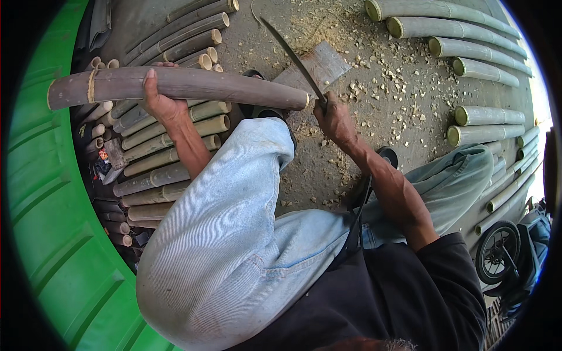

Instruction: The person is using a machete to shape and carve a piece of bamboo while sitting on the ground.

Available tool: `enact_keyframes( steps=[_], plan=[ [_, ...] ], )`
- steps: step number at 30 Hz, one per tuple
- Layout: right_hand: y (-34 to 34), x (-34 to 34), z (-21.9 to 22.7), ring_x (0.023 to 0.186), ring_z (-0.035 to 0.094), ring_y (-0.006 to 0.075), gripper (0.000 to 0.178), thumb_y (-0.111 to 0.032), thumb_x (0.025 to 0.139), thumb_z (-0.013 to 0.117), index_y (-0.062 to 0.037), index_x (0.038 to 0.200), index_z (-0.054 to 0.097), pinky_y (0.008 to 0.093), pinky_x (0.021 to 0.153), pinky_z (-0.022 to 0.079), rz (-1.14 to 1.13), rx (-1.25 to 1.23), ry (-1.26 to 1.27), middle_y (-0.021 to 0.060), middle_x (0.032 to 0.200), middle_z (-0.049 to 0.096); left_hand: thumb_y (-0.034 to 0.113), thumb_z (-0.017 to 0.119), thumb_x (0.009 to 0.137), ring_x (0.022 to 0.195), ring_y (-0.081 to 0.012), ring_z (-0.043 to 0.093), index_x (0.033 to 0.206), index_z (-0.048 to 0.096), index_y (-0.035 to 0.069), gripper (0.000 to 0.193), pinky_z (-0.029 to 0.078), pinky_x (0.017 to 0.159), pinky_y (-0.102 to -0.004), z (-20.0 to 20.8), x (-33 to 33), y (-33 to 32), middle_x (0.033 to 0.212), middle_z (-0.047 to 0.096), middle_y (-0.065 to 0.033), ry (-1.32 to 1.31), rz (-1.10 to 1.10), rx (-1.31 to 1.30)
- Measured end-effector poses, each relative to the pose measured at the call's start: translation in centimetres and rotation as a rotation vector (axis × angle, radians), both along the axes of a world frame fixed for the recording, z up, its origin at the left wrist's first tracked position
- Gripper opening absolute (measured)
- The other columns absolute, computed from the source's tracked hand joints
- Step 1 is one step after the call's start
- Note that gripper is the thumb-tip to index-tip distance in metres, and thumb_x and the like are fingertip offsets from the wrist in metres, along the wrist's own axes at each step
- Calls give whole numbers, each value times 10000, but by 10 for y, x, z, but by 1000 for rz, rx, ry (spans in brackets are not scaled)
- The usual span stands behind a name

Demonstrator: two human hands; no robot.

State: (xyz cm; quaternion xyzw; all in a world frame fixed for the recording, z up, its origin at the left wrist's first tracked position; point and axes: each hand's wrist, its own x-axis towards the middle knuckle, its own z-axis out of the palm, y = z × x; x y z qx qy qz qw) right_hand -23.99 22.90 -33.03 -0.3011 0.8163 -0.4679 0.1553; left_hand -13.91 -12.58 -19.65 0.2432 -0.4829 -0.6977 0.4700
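Watching remotely, I see the left hand (166,107) clasping a bamboo pole (228,86) over stacked bamboo (205,127), partly hidden behind it. Past the pole's right end, the right hand (336,121) clenches a machete (293,55), handle mostly covered; chip-strewn floor (404,108) lies open rightward.

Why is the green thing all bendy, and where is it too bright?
Head view: the fisheye lens curves the green ribbed panel, and the corners fall black; head view: white glare washes out the far right edge, beyond the bamboo poles at upper right; head view: the long blade in the right hand looks fairly sharp, without obvious blur.
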Motion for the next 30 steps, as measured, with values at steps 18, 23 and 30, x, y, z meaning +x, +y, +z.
enact_keyframes(
  steps=[18, 23, 30],
  plan=[
    [-3, -3, 4, 715, 674, 475, 245, -168, 977, 653, 1, 1080, 508, 536, 612, 511, -128, -136, 146, 285, 785, 659, 157, 823, 809, 994, -260, 656, 1108, 682, -95, 416, 536, 929, -418, 28, -22, 20, 1096, 670, -164, -138, 459, -50],
    [6, 5, -15, 699, 653, 518, 275, -242, 1014, 563, 23, 1026, 491, 589, 627, 495, 8, 390, -152, 316, 768, 652, 147, 796, 828, 951, -267, 663, 1111, 645, -89, 399, 558, 885, -423, 27, -21, 16, 1044, 670, -158, -123, 463, -49],
    [-5, -6, 1, 682, 659, 496, 199, -142, 986, 618, 9, 1034, 497, 550, 587, 495, -76, -155, 58, 292, 778, 658, 204, 733, 875, 878, -282, 652, 1052, 623, -24, 309, 572, 810, -433, 17, -3, 13, 932, 635, -136, 8, 168, -12]
  ],
)
